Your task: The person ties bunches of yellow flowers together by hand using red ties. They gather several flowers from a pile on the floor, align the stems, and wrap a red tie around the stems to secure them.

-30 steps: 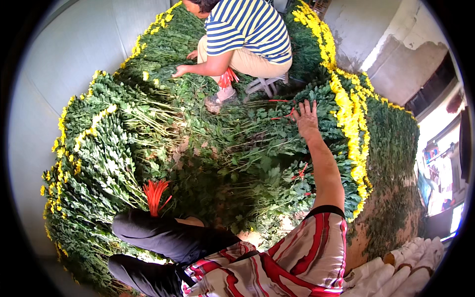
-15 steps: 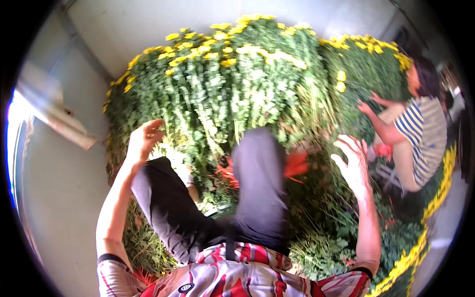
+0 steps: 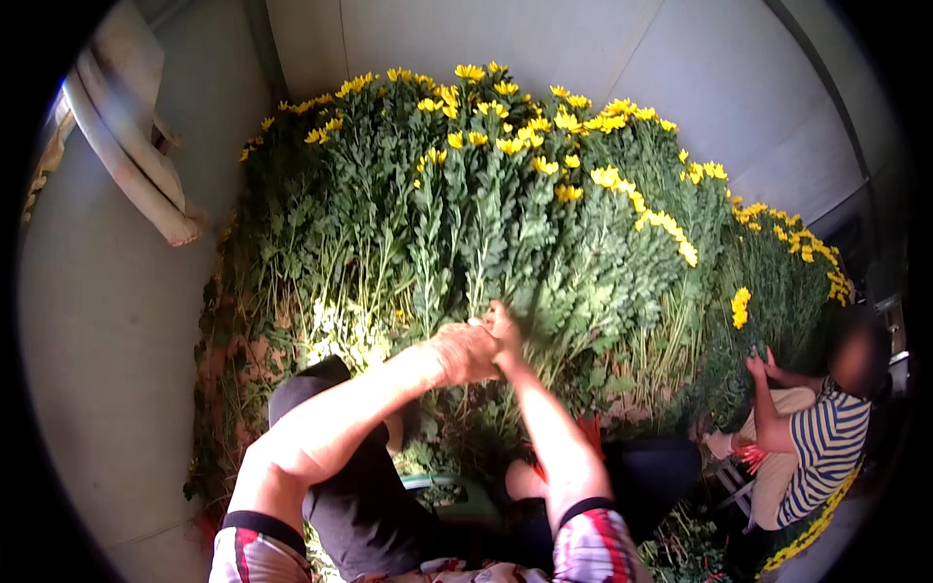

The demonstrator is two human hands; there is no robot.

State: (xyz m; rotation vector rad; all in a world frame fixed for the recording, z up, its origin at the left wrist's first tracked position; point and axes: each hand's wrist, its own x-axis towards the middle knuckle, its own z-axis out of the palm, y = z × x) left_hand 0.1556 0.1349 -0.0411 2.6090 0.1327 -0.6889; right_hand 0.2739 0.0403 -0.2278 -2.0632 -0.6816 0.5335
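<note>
Tall leafy chrysanthemums [image 3: 481, 228] with yellow heads lean in a dense heap against the wall in front of me. At the foot of their stems, my two hands meet above my knees. My left hand [image 3: 463, 352] is closed, back upward, at the lower ends of the stems. Against its right side lies my right hand [image 3: 503, 333], with bent fingers pointing up and inward. What sits between the right fingers is hidden where the hands overlap.
At the right, a person in a striped shirt [image 3: 826, 442] sits holding a yellow-flowered stem [image 3: 741, 309]. Red strips [image 3: 591, 434] lie beside my right forearm. A pale rolled cloth [image 3: 131, 160] hangs at the upper left. Grey walls [image 3: 97, 389] enclose the heap.
My hands, apart and open over the heap before, have come together in the middle at the stems. My view has shifted, and the person at the right now holds a flower upright.
</note>
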